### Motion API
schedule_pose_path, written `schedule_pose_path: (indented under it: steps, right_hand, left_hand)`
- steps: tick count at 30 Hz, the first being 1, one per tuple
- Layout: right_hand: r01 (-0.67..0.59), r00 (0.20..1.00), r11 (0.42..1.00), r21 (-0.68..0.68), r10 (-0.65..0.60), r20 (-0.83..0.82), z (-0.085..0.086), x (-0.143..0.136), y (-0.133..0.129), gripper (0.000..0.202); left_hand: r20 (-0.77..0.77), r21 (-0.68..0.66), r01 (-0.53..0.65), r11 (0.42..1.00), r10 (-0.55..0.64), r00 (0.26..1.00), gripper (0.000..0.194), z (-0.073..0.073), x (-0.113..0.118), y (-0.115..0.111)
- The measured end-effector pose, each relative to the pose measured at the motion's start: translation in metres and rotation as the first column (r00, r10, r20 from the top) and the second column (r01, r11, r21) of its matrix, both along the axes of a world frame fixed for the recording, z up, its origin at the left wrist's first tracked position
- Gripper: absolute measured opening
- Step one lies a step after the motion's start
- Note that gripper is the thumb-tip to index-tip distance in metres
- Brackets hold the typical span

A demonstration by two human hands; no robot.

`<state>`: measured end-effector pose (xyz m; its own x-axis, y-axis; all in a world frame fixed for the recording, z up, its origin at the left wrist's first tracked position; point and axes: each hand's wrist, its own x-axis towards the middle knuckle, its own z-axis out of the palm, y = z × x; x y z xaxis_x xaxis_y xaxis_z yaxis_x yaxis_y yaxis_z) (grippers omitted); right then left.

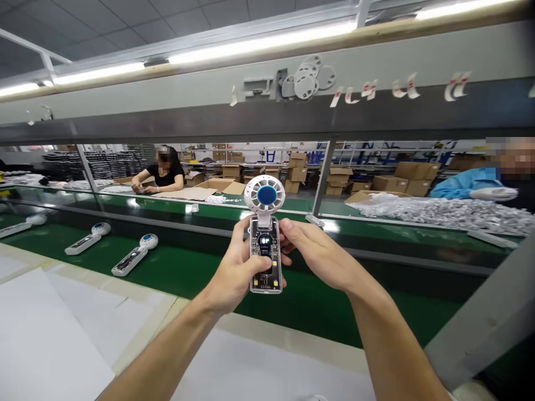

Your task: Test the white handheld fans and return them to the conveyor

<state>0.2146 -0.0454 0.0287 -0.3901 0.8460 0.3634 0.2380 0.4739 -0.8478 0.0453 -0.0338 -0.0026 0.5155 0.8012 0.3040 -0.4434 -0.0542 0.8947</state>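
2 bare forearms, no sleeves or gloves

Three unfinished fans (129, 260) lie on the green conveyor belt (188, 273), left; cardboard boxes (297, 167) stacked far behind a seated worker (161, 172).

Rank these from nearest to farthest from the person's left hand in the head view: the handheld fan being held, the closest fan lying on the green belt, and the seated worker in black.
1. Handheld fan: gripped in the left hand, upright, centre of view.
2. Fan on the belt: lying flat, to the left.
3. Worker in black: seated across the line, far left background.
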Motion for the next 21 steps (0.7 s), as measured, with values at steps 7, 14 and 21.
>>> schedule_pose_path:
  steps: [7, 14, 21]
  right_hand:
    - [0.068, 0.998, 0.998, -0.002, -0.068, 0.007, -0.007, -0.001, 0.011, 0.048]
    - [0.034, 0.995, 0.997, -0.070, -0.040, -0.089, -0.016, -0.005, 0.026, 0.048]
    - [0.178, 0.960, 0.972, -0.154, -0.206, -0.190, -0.021, -0.020, 0.027, 0.039]
  left_hand:
    - [0.010, 0.012, -0.006, 1.000, 0.006, 1.000, 0.070, -0.004, 0.001, 0.005]
    - [-0.036, 0.028, 0.019, 0.999, -0.018, 0.999, 0.073, -0.009, 0.002, 0.008]
    - [-0.109, 0.152, 0.047, 0.987, -0.031, 0.994, 0.078, -0.013, 0.003, 0.001]
